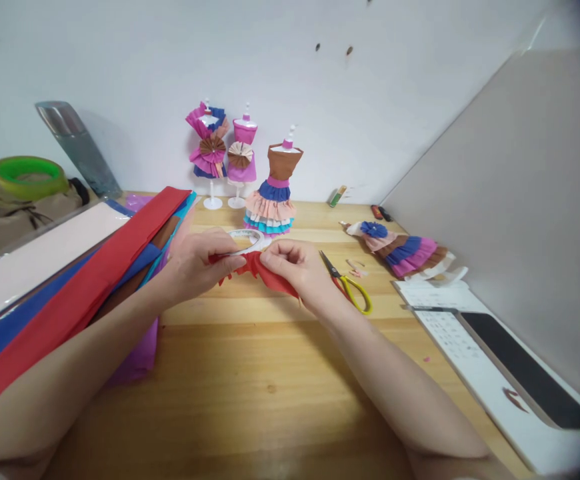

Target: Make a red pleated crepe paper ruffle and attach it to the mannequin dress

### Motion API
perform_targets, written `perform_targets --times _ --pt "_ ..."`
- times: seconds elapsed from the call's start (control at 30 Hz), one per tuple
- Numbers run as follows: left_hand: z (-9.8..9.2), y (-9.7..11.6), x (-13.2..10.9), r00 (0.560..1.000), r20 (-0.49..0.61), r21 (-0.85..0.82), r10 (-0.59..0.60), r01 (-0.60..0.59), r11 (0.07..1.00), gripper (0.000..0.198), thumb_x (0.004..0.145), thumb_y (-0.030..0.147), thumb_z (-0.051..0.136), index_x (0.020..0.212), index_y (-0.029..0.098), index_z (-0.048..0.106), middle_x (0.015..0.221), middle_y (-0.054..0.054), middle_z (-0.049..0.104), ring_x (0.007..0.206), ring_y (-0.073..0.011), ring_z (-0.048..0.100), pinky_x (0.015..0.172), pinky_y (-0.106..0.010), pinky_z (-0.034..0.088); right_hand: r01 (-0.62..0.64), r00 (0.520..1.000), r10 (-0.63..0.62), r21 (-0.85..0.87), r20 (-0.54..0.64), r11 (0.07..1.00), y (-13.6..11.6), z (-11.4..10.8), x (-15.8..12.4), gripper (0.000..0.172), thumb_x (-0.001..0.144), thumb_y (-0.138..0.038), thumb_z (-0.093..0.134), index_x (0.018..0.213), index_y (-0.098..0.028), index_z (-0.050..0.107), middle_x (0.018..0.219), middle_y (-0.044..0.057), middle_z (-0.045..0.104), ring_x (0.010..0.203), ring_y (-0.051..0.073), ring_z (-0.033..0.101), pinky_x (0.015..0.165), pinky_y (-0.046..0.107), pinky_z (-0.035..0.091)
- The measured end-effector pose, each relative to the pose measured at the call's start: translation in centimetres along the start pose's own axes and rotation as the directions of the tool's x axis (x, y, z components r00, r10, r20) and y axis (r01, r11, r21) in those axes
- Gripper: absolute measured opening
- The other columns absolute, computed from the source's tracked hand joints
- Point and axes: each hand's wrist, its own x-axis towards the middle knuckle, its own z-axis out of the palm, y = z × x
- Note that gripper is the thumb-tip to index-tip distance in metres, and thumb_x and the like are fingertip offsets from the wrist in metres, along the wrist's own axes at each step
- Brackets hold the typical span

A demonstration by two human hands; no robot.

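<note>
Both of your hands, left hand [201,259] and right hand [297,265], pinch the gathered red papery strip [253,265] between thumb and fingers, over the middle of the pale wooden table [240,400]. Pulling too hard could tear it; a slack right pinch could let folds open.

Bright, soft light; right edge dark, apparently blurred.

A pale wall [420,100] and a grey side panel [535,200] edge the wooden table [270,373].
</note>
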Motion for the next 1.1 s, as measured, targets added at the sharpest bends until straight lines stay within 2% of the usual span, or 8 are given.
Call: perform_targets --times 0.13,0.3,0.47,0.57,0.67,0.93,1.03,1.1 --pt "-0.1 0.1 0.1 1.000 0.014 -0.001 -0.007 0.007 1.000 0.033 0.094 0.028 0.058 0.064 0.015 0.063 0.054 -0.001 0.061 0.057 -0.0127 0.054 0.054 -0.024 0.040 0.106 0.988 -0.125 -0.180 -0.094 0.978 -0.1 -0.3 -0.1 0.019 0.069 -0.035 0.063 0.064 -0.017 0.059 0.060 0.000 0.058 0.054 0.011 0.046 0.052 0.025 0.035" --pt "-0.1 0.0 0.1 1.000 0.002 -0.015 0.014 -0.014 1.000 0.030 0.094 0.027 0.058 0.067 0.015 0.063 0.055 0.000 0.061 0.057 -0.0120 0.053 0.056 -0.024 0.041 0.167 0.984 -0.176 -0.215 -0.022 0.962 -0.1 -0.4 -0.2 0.025 0.078 -0.037 0.057 0.065 -0.017 0.059 0.060 0.000 0.059 0.055 0.012 0.051 0.053 0.025 0.039" --pt "0.0 -0.4 0.0 0.998 0.008 -0.052 0.055 -0.055 0.997 0.027 0.094 0.026 0.058 0.068 0.016 0.060 0.057 0.001 0.059 0.058 -0.0123 0.053 0.067 -0.030 0.045 0.258 0.939 -0.305 -0.262 -0.157 0.930 0.7 -0.5 0.0 0.010 0.078 -0.025 0.061 0.084 -0.017 0.062 0.065 -0.001 0.062 0.056 0.012 0.057 0.054 0.024 0.044" --pt "0.0 -0.4 0.0 0.998 0.018 -0.090 0.064 -0.062 0.994 0.026 0.093 0.024 0.058 0.068 0.017 0.060 0.056 0.001 0.057 0.060 -0.0131 0.053 0.068 -0.031 0.045 0.359 0.893 -0.434 -0.389 -0.123 0.848 0.8 -0.4 -0.3 0.015 0.079 -0.016 0.060 0.094 -0.018 0.062 0.068 -0.001 0.066 0.055 0.011 0.059 0.055 0.023 0.046" --pt "0.2 -0.2 -0.1 0.997 0.019 -0.072 0.077 -0.075 0.995 0.028 0.094 0.024 0.057 0.066 0.017 0.057 0.057 0.001 0.055 0.061 -0.0139 0.054 0.069 -0.032 0.045 0.419 0.850 -0.521 -0.502 -0.075 0.757 0.7 -0.3 -0.7 0.012 0.081 -0.014 0.058 0.091 -0.018 0.063 0.073 0.002 0.071 0.059 0.013 0.063 0.059 0.025 0.049" --pt "0.1 0.7 0.2 0.997 0.001 0.015 0.076 -0.076 0.997 0.034 0.093 0.033 0.056 0.062 0.019 0.056 0.060 -0.002 0.059 0.063 -0.0165 0.058 0.068 -0.032 0.048 0.402 0.842 -0.539 -0.638 -0.025 0.657 0.3 -0.7 -0.8 0.014 0.087 -0.019 0.053 0.089 -0.019 0.067 0.082 0.006 0.074 0.067 0.017 0.067 0.064 0.029 0.050" --pt "0.2 1.0 0.2 0.998 0.008 0.032 0.056 -0.056 0.998 0.036 0.094 0.032 0.054 0.060 0.018 0.054 0.058 -0.001 0.057 0.060 -0.0151 0.056 0.069 -0.031 0.048 0.421 0.804 -0.595 -0.721 0.016 0.550 0.6 -0.6 -0.9 0.016 0.088 -0.019 0.049 0.083 -0.018 0.064 0.075 0.007 0.071 0.064 0.016 0.063 0.061 0.028 0.045" --pt "0.3 1.1 0.1 0.999 0.011 0.036 0.047 -0.047 0.998 0.036 0.094 0.030 0.054 0.060 0.018 0.053 0.057 -0.001 0.057 0.058 -0.0142 0.054 0.069 -0.032 0.048 0.415 0.795 -0.605 -0.770 0.048 0.485 0.7 -0.3 -1.0 0.017 0.086 -0.017 0.047 0.077 -0.018 0.061 0.071 0.007 0.068 0.062 0.016 0.059 0.058 0.028 0.040"
